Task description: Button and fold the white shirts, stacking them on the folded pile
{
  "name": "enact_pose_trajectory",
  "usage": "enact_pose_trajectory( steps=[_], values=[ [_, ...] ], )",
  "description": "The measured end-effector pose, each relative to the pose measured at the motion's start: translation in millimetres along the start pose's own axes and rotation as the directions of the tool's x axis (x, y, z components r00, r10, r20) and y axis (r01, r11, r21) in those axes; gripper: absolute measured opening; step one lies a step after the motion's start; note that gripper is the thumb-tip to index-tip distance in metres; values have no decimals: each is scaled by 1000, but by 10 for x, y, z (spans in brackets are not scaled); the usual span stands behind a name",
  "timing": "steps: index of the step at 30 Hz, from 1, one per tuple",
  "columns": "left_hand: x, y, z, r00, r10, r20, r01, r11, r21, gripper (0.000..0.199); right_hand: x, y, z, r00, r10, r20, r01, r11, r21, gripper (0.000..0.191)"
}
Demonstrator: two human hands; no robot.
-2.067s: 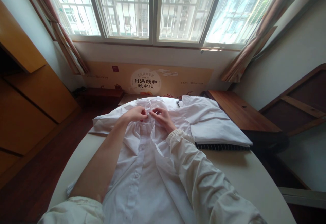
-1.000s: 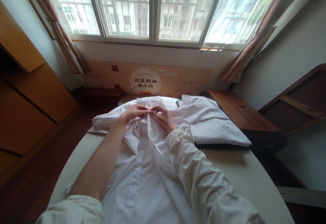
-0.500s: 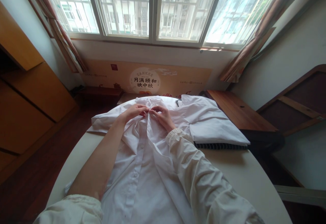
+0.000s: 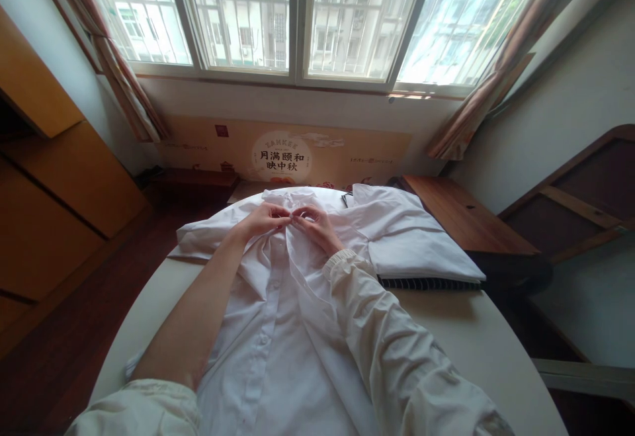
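Barred windows [image 4: 238, 19] light the room from behind a pale, round-edged table [image 4: 481, 337], and I look down on it through the head camera. At the centre of my view, the left hand [image 4: 265, 219] has its thumb and fingers closed in a pinch on the cloth of a white shirt [image 4: 292, 370]. The right hand [image 4: 317, 227] meets it there, thumb and index finger curved into a loop and nipped together at the tips on the same shirt. I see the two sets of fingertips practically touching, just below the collar [image 4: 288, 199]; whatever small part lies between them is too small for me to make out.

From the fingers the shirt runs down the middle of the table towards the camera, with buttons [image 4: 263, 339] along its front strip and loose folds to the right. The left forearm is bare up to a bunched cream sleeve [image 4: 143, 409]; the right arm is covered to an elastic cuff [image 4: 344, 261].

Beside the shirt on the right, I have a folded white garment [image 4: 421, 244] lying over a dark striped layer [image 4: 431, 284]. Farther out stand a brown wooden desk [image 4: 471, 221] on the right, orange-brown cabinets [image 4: 59, 191] on the left, and a beige printed panel [image 4: 367, 148] below the windows.
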State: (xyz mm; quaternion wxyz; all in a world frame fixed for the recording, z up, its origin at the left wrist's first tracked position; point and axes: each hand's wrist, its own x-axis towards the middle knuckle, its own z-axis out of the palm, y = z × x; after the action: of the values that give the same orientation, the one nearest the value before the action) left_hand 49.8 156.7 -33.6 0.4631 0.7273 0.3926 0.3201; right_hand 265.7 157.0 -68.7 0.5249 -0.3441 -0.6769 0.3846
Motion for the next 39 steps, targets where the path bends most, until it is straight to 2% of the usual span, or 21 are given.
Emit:
enact_pose_trajectory(
  steps=[5, 14, 17, 23, 28, 34, 39],
  values=[
    [-44, 42, 53, 1000, -19, 5, 19, 1000, -12, 44, 0, 49, -43, 997, -23, 76, 22, 1000, 11, 36],
    [-55, 103, 118, 996, 41, -76, -34, 995, 98, 36, -2, 42, -13, 996, -81, 41, 84, 993, -80, 37],
    [-64, 122, 139, 987, 60, -146, -46, 995, 94, 29, -10, 15, -16, 994, -100, 36, 104, 988, -116, 38],
    [-66, -13, 184, 978, 35, -206, -41, 999, -26, 34, -6, 31, -45, 981, -166, 96, 181, 968, -175, 35],
    [-28, -135, 220, 945, 63, -319, -75, 997, -25, 41, 0, 77, -59, 972, -223, 69, 233, 940, -249, 31],
    [-27, -170, 229, 951, 65, -303, -75, 997, -23, 44, -5, 71, -83, 969, -227, 101, 249, 874, -418, 22],
    [-26, -158, 223, 946, 54, -320, -67, 997, -29, 41, -14, 15, -84, 961, -250, 121, 277, 829, -486, 20]
  ],
)
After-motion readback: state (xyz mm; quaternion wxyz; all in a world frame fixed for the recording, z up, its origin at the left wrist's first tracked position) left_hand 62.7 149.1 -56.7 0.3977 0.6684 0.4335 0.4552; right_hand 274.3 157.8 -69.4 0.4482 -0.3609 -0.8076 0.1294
